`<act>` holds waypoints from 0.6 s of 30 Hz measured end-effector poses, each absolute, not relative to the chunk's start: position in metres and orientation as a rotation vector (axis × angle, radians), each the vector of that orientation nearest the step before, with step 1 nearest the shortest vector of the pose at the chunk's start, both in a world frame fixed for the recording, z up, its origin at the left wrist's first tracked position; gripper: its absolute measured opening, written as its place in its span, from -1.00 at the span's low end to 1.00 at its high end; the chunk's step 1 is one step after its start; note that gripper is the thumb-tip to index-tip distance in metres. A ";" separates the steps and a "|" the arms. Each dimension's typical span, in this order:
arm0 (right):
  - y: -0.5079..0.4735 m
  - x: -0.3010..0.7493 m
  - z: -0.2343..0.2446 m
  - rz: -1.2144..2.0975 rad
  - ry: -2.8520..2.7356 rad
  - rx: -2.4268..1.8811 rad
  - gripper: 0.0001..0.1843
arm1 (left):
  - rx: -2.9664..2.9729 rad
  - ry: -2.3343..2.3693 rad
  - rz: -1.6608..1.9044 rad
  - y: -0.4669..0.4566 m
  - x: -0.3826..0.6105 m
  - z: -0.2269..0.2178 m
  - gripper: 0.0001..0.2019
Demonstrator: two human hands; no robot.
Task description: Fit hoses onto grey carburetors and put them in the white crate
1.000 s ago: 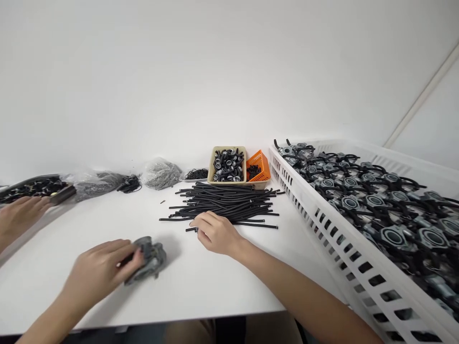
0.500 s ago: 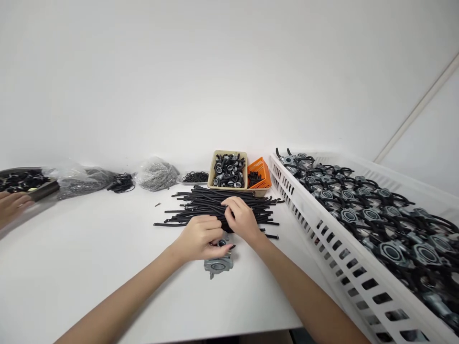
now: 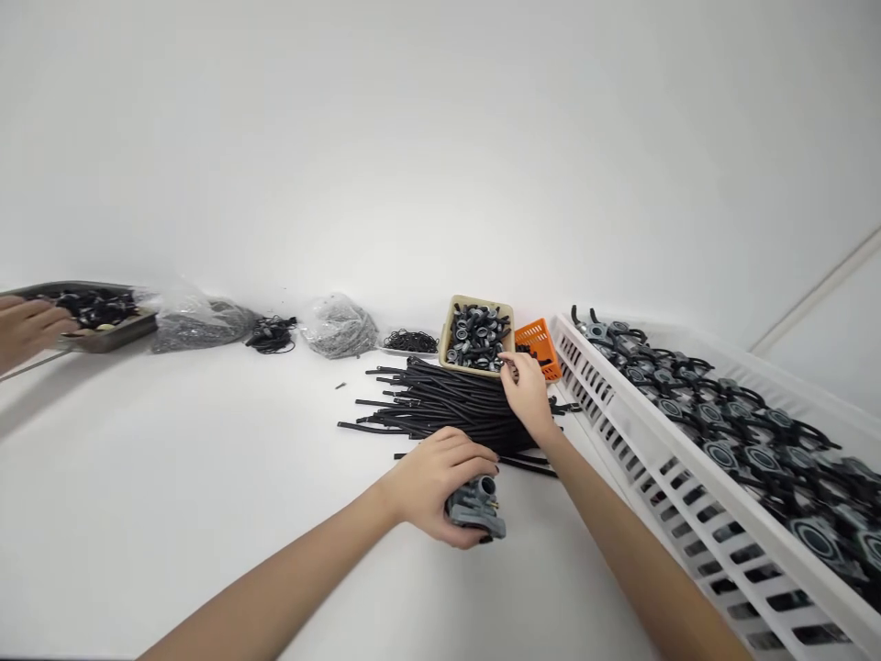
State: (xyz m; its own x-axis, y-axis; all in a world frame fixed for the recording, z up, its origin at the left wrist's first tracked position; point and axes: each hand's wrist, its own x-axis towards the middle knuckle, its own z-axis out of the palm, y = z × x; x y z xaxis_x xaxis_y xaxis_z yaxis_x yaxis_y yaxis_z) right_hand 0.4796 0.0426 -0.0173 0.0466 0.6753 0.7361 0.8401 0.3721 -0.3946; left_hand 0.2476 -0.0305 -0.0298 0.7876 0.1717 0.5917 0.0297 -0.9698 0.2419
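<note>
Grey carburetor (image 3: 480, 507) half under left hand (image 3: 432, 477), white crate (image 3: 690, 465) beyond right edge.

Bare table (image 3: 172, 477) lies open leftward; the hose pile (image 3: 440, 404) and white crate (image 3: 653, 441) crowd the right.

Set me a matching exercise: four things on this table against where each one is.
1 grey metal part
2 orange plastic basket
3 white slatted plastic crate
4 pile of black rubber tubes

A along the white table's right side
B in the grip of the left hand
C between the beige tray and the crate
D in front of the beige tray

Pairs: 1-B, 2-C, 3-A, 4-D.
</note>
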 end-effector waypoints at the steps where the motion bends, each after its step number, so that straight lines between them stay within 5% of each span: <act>1: 0.052 0.482 -0.014 -0.221 -1.717 -1.399 -0.67 | 2.766 0.172 0.928 -0.030 0.247 -0.031 -0.45; 18: 0.065 0.477 0.008 -0.202 -1.755 -1.410 -0.77 | 2.728 0.294 1.017 -0.023 0.245 -0.040 -0.48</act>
